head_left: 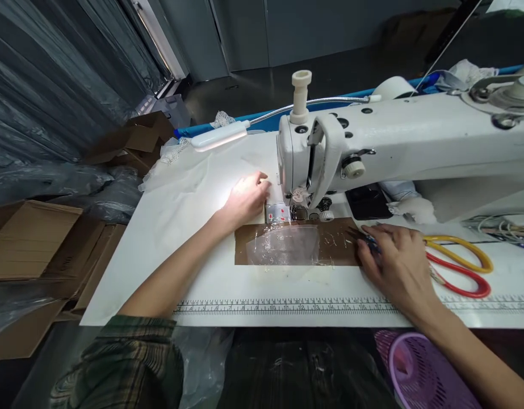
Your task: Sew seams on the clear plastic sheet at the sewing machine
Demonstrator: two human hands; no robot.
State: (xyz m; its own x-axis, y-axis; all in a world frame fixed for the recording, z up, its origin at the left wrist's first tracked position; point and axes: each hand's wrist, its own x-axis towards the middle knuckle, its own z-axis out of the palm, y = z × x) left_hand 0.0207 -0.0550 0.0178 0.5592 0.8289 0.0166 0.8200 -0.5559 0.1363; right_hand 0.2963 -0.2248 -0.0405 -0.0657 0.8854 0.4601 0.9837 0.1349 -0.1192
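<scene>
Right of centre, the right hand (400,258) wraps its fingers round small dark metal snips (371,241), maybe for easy reach; at centre, the left hand (247,197) bends loosely, grip unclear.

Stretches out as a smooth, flat white tabletop (151,238), printed along the near edge with a black ruler scale (279,307). Carries a bulky white sewing machine (393,136), a flat brown rectangular strip (335,234), scissors with yellow and red looped handles (481,289), and a dark, flat rectangular object (368,203).
</scene>
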